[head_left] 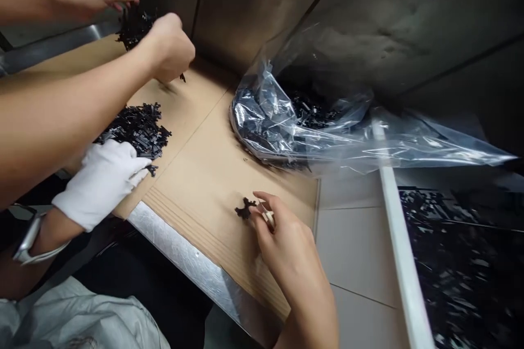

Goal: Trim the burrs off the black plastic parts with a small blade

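Observation:
My left hand, in a white glove, rests at the near edge of a pile of small black plastic parts. Its thumb and fingers are pinched at one black part by the pile's edge. My bare right hand is closed over the cardboard at the centre, with a branched black plastic part at its fingertips. Something small and pale shows between those fingers; its kind is unclear.
A co-worker's bare hands reach over another black heap at upper left. A clear plastic bag of black parts lies behind my right hand. At right, a white-rimmed bin holds many more. A metal edge borders the cardboard.

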`<act>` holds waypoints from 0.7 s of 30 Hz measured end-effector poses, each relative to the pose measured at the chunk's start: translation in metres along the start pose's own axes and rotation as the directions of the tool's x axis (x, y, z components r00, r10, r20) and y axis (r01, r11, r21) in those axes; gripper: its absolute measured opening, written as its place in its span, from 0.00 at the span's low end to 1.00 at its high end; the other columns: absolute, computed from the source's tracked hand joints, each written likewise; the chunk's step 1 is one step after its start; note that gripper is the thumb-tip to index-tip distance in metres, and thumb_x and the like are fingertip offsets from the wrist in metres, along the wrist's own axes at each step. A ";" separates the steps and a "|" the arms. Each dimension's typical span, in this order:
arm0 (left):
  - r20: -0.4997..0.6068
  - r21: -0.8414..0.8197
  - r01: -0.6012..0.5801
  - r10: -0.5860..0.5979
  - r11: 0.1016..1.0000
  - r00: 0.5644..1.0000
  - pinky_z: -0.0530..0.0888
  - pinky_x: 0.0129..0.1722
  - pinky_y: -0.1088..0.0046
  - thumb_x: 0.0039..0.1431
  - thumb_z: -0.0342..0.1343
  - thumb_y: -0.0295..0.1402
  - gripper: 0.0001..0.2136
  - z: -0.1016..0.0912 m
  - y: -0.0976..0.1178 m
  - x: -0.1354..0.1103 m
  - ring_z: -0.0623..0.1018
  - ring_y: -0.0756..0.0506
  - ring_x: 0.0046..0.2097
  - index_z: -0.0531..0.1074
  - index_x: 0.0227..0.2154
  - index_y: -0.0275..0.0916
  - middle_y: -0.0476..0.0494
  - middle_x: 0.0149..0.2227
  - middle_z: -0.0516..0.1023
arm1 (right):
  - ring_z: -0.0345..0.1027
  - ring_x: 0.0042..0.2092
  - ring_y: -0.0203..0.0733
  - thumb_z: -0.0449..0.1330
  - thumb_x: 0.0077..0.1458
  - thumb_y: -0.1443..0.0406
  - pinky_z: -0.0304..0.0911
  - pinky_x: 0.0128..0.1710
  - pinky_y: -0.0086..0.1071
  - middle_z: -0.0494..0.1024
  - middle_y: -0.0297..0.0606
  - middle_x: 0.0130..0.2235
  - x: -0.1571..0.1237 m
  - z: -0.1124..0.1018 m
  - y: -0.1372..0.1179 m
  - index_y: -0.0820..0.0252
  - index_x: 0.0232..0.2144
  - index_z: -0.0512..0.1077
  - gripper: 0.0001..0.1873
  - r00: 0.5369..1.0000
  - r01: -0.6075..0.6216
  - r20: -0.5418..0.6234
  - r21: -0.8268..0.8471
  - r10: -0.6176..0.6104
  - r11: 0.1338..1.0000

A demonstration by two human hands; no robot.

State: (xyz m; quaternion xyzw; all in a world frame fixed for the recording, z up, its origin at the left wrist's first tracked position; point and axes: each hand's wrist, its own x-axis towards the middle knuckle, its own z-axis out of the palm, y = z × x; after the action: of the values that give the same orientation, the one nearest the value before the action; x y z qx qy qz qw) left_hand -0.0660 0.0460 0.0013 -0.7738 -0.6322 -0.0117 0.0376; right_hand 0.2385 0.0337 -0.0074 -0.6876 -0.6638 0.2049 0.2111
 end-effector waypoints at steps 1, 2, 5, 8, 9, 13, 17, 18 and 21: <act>0.029 0.053 -0.021 0.020 0.998 0.999 0.59 0.32 0.64 0.68 0.51 0.34 0.13 0.000 0.002 0.004 0.74 0.35 0.37 0.82 0.41 0.43 0.38 0.35 0.78 | 0.79 0.42 0.55 0.52 0.60 0.59 0.69 0.40 0.44 0.84 0.48 0.41 0.001 0.000 0.001 0.59 0.48 0.76 0.20 1.000 -0.009 -0.009 -0.014 0.009 1.000; 0.061 0.122 -0.042 0.035 0.992 0.998 0.59 0.32 0.64 0.68 0.49 0.33 0.14 -0.001 0.004 0.007 0.75 0.35 0.38 0.81 0.41 0.42 0.37 0.36 0.78 | 0.79 0.42 0.55 0.52 0.60 0.57 0.69 0.40 0.44 0.84 0.49 0.42 0.002 0.000 0.001 0.59 0.49 0.75 0.21 1.000 -0.017 -0.026 -0.024 0.017 1.000; 0.100 0.219 -0.098 0.078 0.971 0.992 0.60 0.31 0.63 0.68 0.46 0.29 0.14 -0.007 0.010 0.015 0.76 0.35 0.37 0.79 0.39 0.38 0.34 0.37 0.78 | 0.79 0.43 0.55 0.52 0.60 0.56 0.70 0.41 0.44 0.84 0.50 0.41 0.003 -0.003 -0.002 0.61 0.49 0.75 0.22 0.998 -0.007 -0.059 0.014 0.008 1.000; 0.114 0.222 -0.163 0.140 0.961 0.984 0.62 0.31 0.63 0.69 0.47 0.34 0.14 -0.012 0.013 0.016 0.76 0.34 0.36 0.77 0.38 0.35 0.33 0.36 0.77 | 0.79 0.42 0.53 0.53 0.61 0.56 0.70 0.41 0.42 0.83 0.49 0.40 0.002 -0.006 -0.006 0.61 0.50 0.75 0.22 0.999 0.018 -0.032 0.081 -0.015 0.997; 0.112 0.222 -0.180 0.159 0.958 0.981 0.64 0.31 0.63 0.70 0.47 0.35 0.14 -0.013 0.014 0.016 0.76 0.35 0.36 0.77 0.38 0.35 0.33 0.36 0.77 | 0.79 0.41 0.52 0.53 0.62 0.56 0.70 0.40 0.42 0.83 0.48 0.40 0.002 -0.006 -0.007 0.61 0.50 0.75 0.21 0.999 0.026 -0.027 0.092 -0.024 0.995; 0.157 0.266 -0.201 0.163 0.943 0.974 0.70 0.35 0.61 0.70 0.43 0.31 0.16 -0.009 0.014 0.015 0.78 0.34 0.39 0.76 0.39 0.34 0.33 0.36 0.77 | 0.79 0.42 0.51 0.52 0.62 0.58 0.71 0.40 0.40 0.83 0.48 0.40 0.001 -0.006 -0.009 0.61 0.50 0.75 0.21 0.997 0.063 -0.046 0.095 -0.059 0.994; 0.261 0.274 -0.262 0.191 0.925 0.946 0.73 0.37 0.57 0.66 0.36 0.24 0.21 -0.001 0.012 0.021 0.81 0.34 0.37 0.77 0.36 0.32 0.40 0.30 0.74 | 0.79 0.44 0.52 0.49 0.63 0.58 0.71 0.41 0.40 0.83 0.49 0.41 0.002 -0.005 -0.010 0.61 0.49 0.75 0.21 0.997 0.073 -0.038 0.100 -0.069 0.992; 0.282 0.270 -0.290 0.213 0.918 0.935 0.73 0.37 0.57 0.63 0.35 0.21 0.22 -0.001 0.011 0.024 0.81 0.35 0.38 0.78 0.36 0.32 0.42 0.30 0.73 | 0.79 0.43 0.52 0.49 0.62 0.58 0.71 0.42 0.40 0.83 0.49 0.40 0.002 -0.005 -0.011 0.61 0.49 0.75 0.22 0.997 0.072 -0.036 0.105 -0.069 0.992; 0.326 0.258 -0.365 0.275 0.894 0.905 0.74 0.37 0.58 0.56 0.36 0.18 0.23 -0.006 0.012 0.031 0.81 0.38 0.38 0.78 0.36 0.33 0.47 0.29 0.71 | 0.79 0.42 0.52 0.50 0.62 0.58 0.71 0.41 0.40 0.83 0.49 0.40 0.002 -0.005 -0.012 0.63 0.49 0.76 0.22 0.997 0.076 -0.040 0.116 -0.072 0.990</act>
State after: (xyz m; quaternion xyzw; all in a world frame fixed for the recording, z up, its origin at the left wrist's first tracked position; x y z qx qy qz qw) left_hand -0.0482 0.0739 0.0092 -0.8458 -0.4874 0.2049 0.0712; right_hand 0.2317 0.0362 0.0032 -0.6525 -0.6717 0.2235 0.2705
